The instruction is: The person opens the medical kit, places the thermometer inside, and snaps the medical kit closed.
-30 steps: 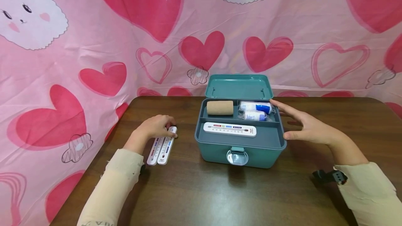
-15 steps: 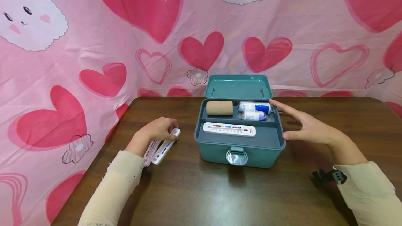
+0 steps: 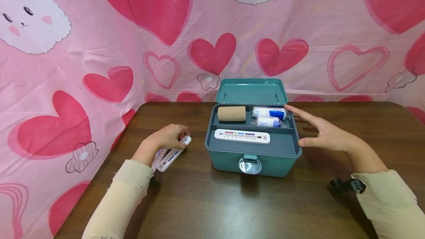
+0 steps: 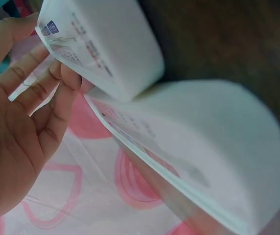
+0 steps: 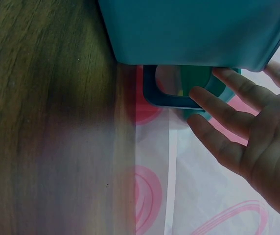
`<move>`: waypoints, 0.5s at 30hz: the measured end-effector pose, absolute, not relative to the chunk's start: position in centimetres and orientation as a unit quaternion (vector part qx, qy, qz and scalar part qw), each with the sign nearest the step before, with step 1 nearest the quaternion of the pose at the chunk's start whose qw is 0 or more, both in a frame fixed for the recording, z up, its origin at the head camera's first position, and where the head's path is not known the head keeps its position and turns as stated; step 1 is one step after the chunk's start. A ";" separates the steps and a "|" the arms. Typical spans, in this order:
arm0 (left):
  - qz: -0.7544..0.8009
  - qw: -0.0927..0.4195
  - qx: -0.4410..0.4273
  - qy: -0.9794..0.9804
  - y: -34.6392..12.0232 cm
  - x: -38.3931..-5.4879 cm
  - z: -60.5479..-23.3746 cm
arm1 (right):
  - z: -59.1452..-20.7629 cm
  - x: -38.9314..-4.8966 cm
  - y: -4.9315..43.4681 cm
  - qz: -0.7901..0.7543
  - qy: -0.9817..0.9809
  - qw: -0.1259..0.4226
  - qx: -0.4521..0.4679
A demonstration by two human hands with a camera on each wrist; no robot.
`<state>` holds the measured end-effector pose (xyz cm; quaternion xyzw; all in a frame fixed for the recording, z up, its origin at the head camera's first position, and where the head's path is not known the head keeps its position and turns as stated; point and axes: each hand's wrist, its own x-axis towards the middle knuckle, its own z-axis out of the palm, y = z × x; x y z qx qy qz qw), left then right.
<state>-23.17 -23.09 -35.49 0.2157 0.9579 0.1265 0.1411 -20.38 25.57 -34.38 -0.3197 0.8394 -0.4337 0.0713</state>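
Furthest left, tucked under my wrist, one white thermometer (image 4: pixel 198 152) shows only partly past my hand. Next to it my left hand (image 3: pixel 168 137) is clamped near the far end of a second thermometer (image 3: pixel 173 156), thumb against fingers, and there's the change! A second ago it sat more upright beside its twin; now it slants, far tip swung away to the right. I read that as one taken in charge, its partner left loose; whether it's clear of the table (image 3: pixel 199 209) I can't tell. Well right of that pinch: the teal box (image 3: pixel 220 160), lid (image 3: pixel 252 92) up, a third thermometer (image 3: pixel 242 137) in front, tan roll (image 3: pixel 231 114) behind, wrapped rolls (image 3: pixel 269 113) beside that. Rightmost, my right hand (image 3: pixel 327 135) hasn't budged, fingers apart against the box's side.
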 end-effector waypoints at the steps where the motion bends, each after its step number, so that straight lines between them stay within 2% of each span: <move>1: 0.129 0.142 0.217 0.957 -23.1 -23.2 -35.5 | -34.4 -20.4 25.6 -0.434 0.839 0.072 -0.320; 15: 0.134 0.149 0.220 0.954 -23.0 -22.9 -34.9 | -34.3 -20.4 25.5 -0.435 0.839 0.074 -0.317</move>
